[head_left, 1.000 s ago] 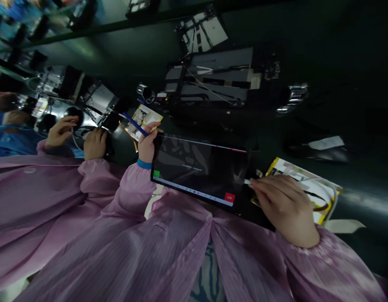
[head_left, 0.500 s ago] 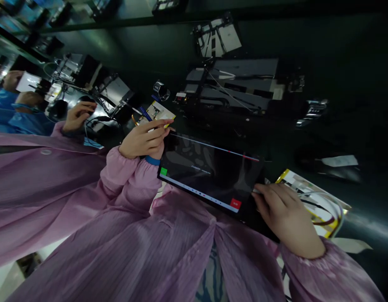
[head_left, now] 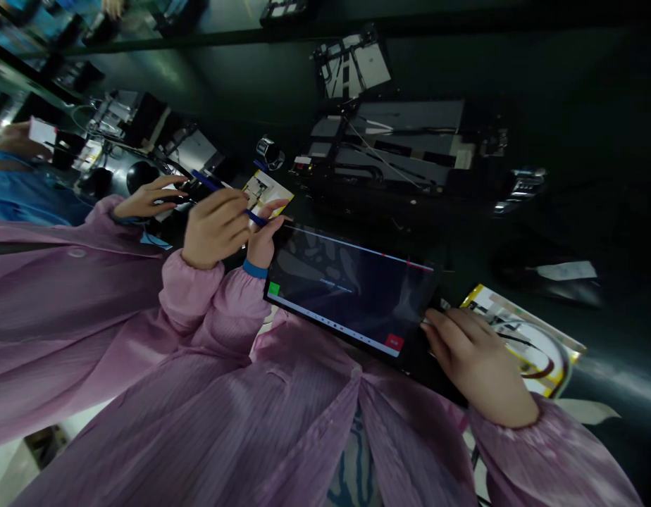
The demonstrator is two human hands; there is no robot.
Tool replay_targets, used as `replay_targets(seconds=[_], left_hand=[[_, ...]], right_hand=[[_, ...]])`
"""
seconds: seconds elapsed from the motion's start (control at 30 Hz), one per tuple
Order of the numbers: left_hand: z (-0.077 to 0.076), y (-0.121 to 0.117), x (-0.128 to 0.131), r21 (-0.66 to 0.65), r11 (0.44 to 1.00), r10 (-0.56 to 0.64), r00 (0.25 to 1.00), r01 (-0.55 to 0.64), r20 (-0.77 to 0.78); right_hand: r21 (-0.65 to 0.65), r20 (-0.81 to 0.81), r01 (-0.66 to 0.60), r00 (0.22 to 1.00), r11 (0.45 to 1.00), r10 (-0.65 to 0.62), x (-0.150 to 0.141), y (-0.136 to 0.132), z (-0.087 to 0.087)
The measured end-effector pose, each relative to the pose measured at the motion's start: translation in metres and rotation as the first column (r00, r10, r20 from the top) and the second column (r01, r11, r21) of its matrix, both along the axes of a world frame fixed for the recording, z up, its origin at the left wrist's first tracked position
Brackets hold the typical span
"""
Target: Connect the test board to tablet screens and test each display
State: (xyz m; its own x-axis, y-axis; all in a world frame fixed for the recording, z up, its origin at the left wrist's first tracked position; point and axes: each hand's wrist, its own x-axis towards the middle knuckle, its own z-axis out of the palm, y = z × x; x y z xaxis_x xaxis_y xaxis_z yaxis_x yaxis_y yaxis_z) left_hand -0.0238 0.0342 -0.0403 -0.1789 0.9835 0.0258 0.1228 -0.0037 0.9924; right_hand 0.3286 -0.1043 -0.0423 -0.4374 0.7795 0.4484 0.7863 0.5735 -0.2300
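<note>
A dark tablet (head_left: 351, 282) with a lit screen, a green square and a red button is held tilted in front of me. My left hand (head_left: 262, 243), with a blue wristband, is closed on its left edge. My right hand (head_left: 476, 355) curls round the tablet's lower right corner. A co-worker's hand (head_left: 214, 225) in a pink sleeve sits right beside my left hand and grips a blue pen (head_left: 254, 216). The pen's tip touches my left fingers. The co-worker's other hand (head_left: 146, 201) rests further left.
A yellow-edged card with a coiled cable (head_left: 531, 345) lies by my right hand. A grey fixture with wires (head_left: 394, 141) stands behind the tablet. A small yellow-edged card (head_left: 267, 189) lies beyond my left hand. A person in blue (head_left: 19, 197) works at the far left.
The blue pen that my left hand held is now in the co-worker's hand, which reached over and closed on it. My right hand has slid to the tablet's corner.
</note>
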Motion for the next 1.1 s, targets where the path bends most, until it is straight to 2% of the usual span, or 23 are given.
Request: replay_targets(seconds=[0.07, 0.13, 0.43, 0.57, 0.73, 0.93, 1.1], left_hand=[[-0.014, 0.001, 0.013, 0.023, 1.0, 0.009, 0.999, -0.01, 0.053], [-0.021, 0.001, 0.021, 0.011, 1.0, -0.009, 0.992, 0.008, 0.123], [-0.017, 0.002, 0.023, 0.025, 0.999, -0.048, 0.968, 0.044, 0.244], [-0.015, 0.003, 0.027, 0.051, 0.999, -0.027, 0.976, 0.017, 0.214], [-0.016, 0.003, 0.023, 0.025, 1.0, 0.004, 0.987, -0.008, 0.16], [-0.017, 0.003, 0.023, 0.021, 1.0, -0.002, 0.988, -0.001, 0.153], [-0.018, 0.005, 0.022, 0.049, 0.999, -0.029, 0.991, 0.023, 0.128]], right_hand=[[-0.013, -0.018, 0.003, 1.0, 1.0, -0.004, 0.002, 0.0, 0.0], [-0.033, -0.041, -0.011, 0.999, 0.999, 0.01, 0.004, 0.001, 0.001], [-0.135, -0.213, -0.011, 0.977, 0.991, -0.018, 0.014, -0.001, 0.007], [-0.211, -0.279, -0.061, 0.96, 0.976, -0.001, 0.014, 0.001, 0.009], [-0.237, -0.304, -0.036, 0.952, 0.971, -0.038, 0.015, 0.004, 0.008], [-0.407, -0.265, 0.0, 0.957, 0.913, -0.119, 0.016, 0.003, 0.009], [-0.463, -0.279, 0.001, 0.949, 0.886, -0.146, 0.012, 0.002, 0.008]])
